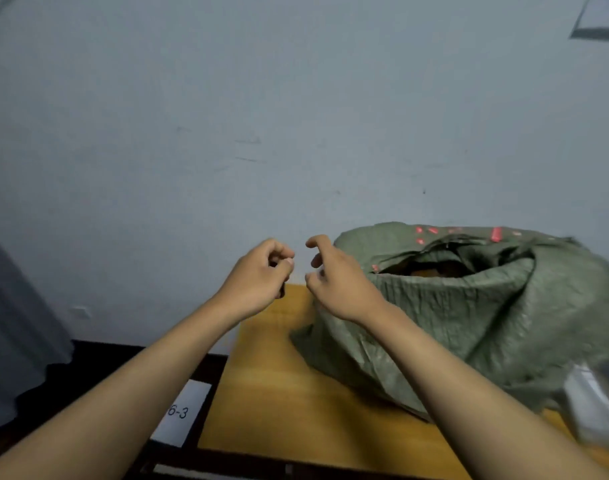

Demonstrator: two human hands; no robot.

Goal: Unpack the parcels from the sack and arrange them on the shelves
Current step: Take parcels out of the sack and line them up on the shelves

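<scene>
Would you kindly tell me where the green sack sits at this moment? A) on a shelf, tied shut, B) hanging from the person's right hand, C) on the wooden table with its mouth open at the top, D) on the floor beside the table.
C: the green sack rests on the wooden table, its mouth gaping open at the top, while the right hand hovers beside it without gripping it.
</scene>
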